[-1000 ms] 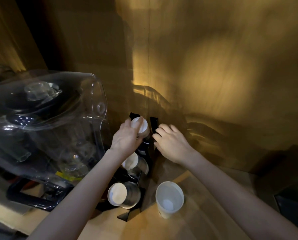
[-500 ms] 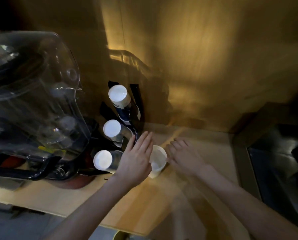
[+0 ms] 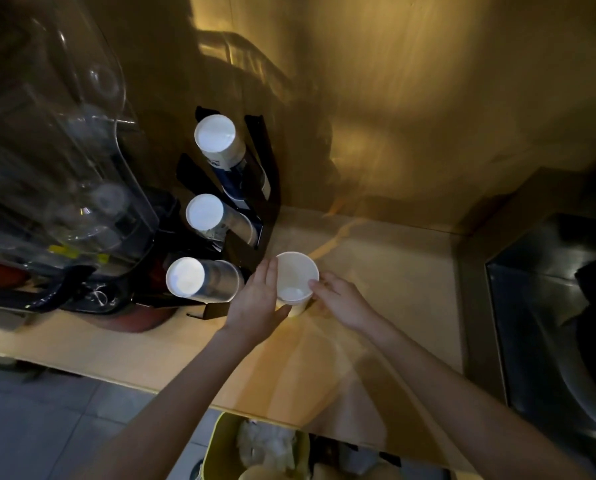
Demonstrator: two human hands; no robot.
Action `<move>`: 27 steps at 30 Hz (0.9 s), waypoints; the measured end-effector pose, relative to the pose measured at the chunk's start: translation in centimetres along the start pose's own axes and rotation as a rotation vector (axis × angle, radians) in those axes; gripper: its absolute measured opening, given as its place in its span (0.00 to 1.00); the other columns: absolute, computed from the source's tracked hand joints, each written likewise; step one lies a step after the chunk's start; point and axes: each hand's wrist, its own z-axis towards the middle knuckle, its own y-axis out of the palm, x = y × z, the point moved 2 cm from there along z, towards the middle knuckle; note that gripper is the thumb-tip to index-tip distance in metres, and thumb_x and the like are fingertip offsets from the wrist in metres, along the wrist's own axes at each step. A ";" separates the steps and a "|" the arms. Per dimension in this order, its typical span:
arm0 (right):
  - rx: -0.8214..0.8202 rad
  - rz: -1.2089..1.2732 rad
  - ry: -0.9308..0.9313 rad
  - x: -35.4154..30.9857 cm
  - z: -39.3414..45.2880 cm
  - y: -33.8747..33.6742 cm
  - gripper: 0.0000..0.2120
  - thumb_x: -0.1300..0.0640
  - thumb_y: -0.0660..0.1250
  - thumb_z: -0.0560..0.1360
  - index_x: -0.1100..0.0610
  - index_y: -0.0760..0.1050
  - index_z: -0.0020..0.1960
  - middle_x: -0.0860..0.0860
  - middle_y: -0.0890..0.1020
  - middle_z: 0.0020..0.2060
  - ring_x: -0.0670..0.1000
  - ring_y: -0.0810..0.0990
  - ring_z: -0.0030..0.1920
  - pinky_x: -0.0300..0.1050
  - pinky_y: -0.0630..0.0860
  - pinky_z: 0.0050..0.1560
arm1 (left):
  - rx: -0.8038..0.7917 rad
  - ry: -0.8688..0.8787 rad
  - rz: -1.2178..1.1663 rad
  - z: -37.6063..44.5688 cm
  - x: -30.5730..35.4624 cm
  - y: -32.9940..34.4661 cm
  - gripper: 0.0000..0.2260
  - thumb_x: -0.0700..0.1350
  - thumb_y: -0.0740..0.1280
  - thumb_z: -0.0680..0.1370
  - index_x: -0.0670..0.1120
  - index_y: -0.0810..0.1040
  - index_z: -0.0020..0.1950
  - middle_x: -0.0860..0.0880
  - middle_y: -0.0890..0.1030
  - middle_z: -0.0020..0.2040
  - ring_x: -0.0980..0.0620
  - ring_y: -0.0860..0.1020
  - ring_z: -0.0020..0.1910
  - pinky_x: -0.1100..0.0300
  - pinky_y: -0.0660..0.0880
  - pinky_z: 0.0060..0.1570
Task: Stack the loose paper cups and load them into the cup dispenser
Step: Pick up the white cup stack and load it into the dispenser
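No word, brand or number can be read anywhere in the view. The top stack of cups (image 3: pixel 220 147) in the black cup dispenser (image 3: pixel 262 188) carries a blue-and-white print with a small reddish mark — too blurred and dim to make out. The open paper cup (image 3: pixel 294 282) on the worktop (image 3: pixel 376 289) is plain — no marking shows.

Between your hands you see a plain white paper cup (image 3: pixel 296 282), white inside too. The cup dispenser (image 3: pixel 262 188) is black, and its three stacks show white cup bottoms; the top stack (image 3: pixel 220 143) carries dark blue print on white, while the lower two (image 3: pixel 217 220) look greyish along their sides. The counter (image 3: pixel 376 271) is a pale, warm wood tone, the wall (image 3: pixel 428 98) golden brown. Below, a bin (image 3: pixel 217 441) is yellow-green.
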 end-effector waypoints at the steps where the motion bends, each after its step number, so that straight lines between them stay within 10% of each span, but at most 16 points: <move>1: 0.013 0.040 0.008 -0.1 0.1 0.1 0.08 0.55 0.60 0.78 0.58 0.74 0.53 0.54 0.79 0.40 0.48 0.78 0.36 0.39 0.73 0.41 | 0.008 -0.006 -0.036 0.0 0.1 0.0 0.40 0.51 0.69 0.72 0.45 0.46 0.74 0.45 0.57 0.75 0.47 0.68 0.68 0.54 0.75 0.59; 10: 0.069 0.175 0.004 -2.2 -0.4 -0.6 0.13 0.64 0.60 0.74 0.57 0.72 0.32 0.55 0.76 0.24 0.43 0.71 0.17 0.38 0.70 0.25 | 0.041 -0.122 -0.258 0.0 0.9 -1.9 0.47 0.55 0.75 0.64 0.43 0.52 0.73 0.44 0.64 0.72 0.44 0.68 0.67 0.51 0.72 0.59; 18: -0.034 0.979 0.310 -1.9 -1.6 -2.0 0.19 0.49 0.53 0.78 0.63 0.74 0.47 0.56 0.82 0.24 0.51 0.79 0.23 0.40 0.78 0.26 | 0.297 -0.058 -0.407 -0.6 1.6 -6.9 0.46 0.54 0.78 0.60 0.44 0.59 0.72 0.45 0.68 0.68 0.47 0.69 0.65 0.54 0.69 0.60; 27: -0.504 1.076 0.295 -3.8 -3.5 0.0 0.42 0.28 0.57 0.61 0.60 0.74 0.59 0.62 0.84 0.45 0.62 0.83 0.42 0.52 0.80 0.39 | 0.525 0.318 -0.284 -4.4 2.2 -7.6 0.39 0.44 0.76 0.62 0.48 0.61 0.68 0.52 0.65 0.66 0.50 0.67 0.64 0.60 0.64 0.64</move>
